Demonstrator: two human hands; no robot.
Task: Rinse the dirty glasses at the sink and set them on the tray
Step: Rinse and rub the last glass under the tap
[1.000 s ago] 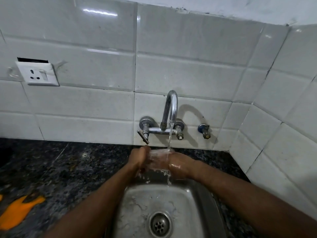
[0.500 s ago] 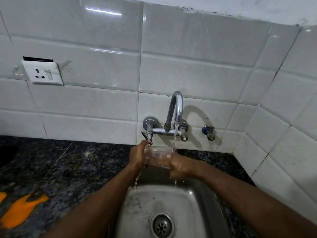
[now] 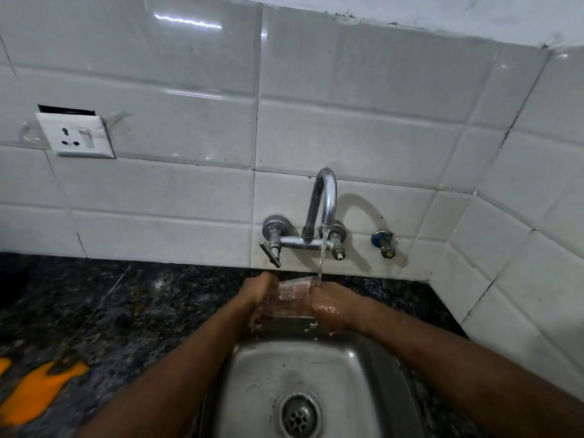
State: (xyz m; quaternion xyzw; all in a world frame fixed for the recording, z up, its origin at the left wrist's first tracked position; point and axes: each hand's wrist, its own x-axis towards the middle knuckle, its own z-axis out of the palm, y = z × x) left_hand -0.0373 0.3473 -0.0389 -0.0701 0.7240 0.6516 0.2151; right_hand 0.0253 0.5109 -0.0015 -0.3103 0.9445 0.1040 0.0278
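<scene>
Clear glass [image 3: 292,295] gripped between left hand [image 3: 257,290] and right hand [image 3: 331,303] under tap [image 3: 325,197] stream, 12 o'clock of sink [image 3: 252,374] | rinse judged under way | traying left; tray unseen

"What sort of place was it?"

"A kitchen, and a household one by the look. A small steel sink [image 3: 316,368] with a round drain [image 3: 300,415] sat in a dark speckled stone table [image 3: 110,311], a chrome tap [image 3: 325,197] ran water above it, and glossy white tiles [image 3: 347,137] rose behind, with a plug socket [image 3: 76,135] set among them."
</scene>
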